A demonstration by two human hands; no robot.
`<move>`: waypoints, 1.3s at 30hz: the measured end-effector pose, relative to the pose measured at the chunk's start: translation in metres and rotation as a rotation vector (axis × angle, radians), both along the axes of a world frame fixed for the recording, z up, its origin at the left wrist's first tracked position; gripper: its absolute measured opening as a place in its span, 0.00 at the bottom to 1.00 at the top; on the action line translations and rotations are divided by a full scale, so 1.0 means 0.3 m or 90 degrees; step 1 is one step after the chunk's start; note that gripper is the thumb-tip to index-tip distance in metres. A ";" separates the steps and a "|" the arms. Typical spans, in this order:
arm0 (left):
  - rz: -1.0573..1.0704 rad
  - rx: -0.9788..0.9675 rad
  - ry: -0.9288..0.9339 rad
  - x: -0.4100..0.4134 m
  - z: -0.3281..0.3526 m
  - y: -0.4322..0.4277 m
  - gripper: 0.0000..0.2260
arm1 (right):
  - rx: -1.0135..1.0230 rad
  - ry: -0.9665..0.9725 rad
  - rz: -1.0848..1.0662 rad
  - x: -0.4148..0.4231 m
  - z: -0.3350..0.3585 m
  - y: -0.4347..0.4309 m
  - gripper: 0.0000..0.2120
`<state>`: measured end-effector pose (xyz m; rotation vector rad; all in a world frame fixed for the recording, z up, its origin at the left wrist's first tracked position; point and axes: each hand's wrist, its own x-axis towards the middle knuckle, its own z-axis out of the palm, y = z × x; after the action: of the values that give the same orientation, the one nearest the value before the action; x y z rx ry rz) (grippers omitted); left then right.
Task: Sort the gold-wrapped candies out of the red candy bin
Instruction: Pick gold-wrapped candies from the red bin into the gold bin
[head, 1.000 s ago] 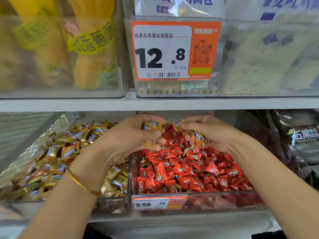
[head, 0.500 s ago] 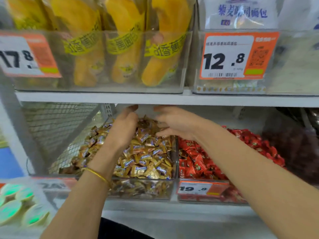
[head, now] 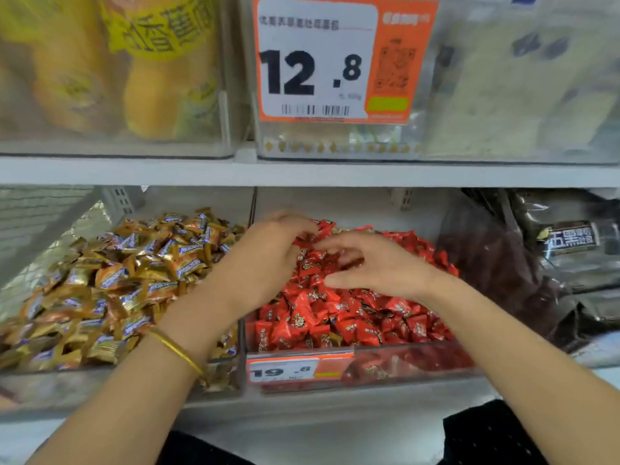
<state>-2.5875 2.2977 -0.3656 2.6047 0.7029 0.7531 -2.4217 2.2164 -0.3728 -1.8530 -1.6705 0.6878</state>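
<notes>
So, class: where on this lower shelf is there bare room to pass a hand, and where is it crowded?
Crowded: the heaped gold bin, and the red bin under the left hand and right hand. Free: the gap at their back under the upper shelf, and the ledge in front.

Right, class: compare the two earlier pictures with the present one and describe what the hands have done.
Both hands carried gold-wrapped candies left to the gold bin, let them go there, and came back right: the left hand and right hand now reach among the red candies in the red candy bin, no gold wrapper showing in either. Bins and price tags stayed put.
</notes>
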 end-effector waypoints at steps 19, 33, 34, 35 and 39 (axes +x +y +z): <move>0.068 -0.395 -0.289 -0.001 0.030 0.066 0.14 | -0.108 -0.323 0.190 -0.035 -0.099 0.198 0.36; 0.030 -0.406 -0.238 0.054 0.059 0.014 0.11 | 0.124 -0.011 -0.067 0.096 0.038 0.057 0.19; 0.029 -0.410 -0.221 0.063 0.056 0.009 0.11 | 0.120 -0.007 -0.099 0.132 0.055 0.032 0.20; 0.031 -0.412 -0.201 0.071 0.050 0.008 0.11 | 0.117 -0.019 -0.133 0.169 0.066 0.009 0.20; 0.041 -0.395 -0.081 0.113 0.021 0.010 0.13 | 0.025 -0.249 -0.265 0.313 0.057 -0.055 0.24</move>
<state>-2.5535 2.3006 -0.3593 1.9669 0.8263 0.5916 -2.3278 2.1998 -0.3558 -2.3162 -1.4247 0.1237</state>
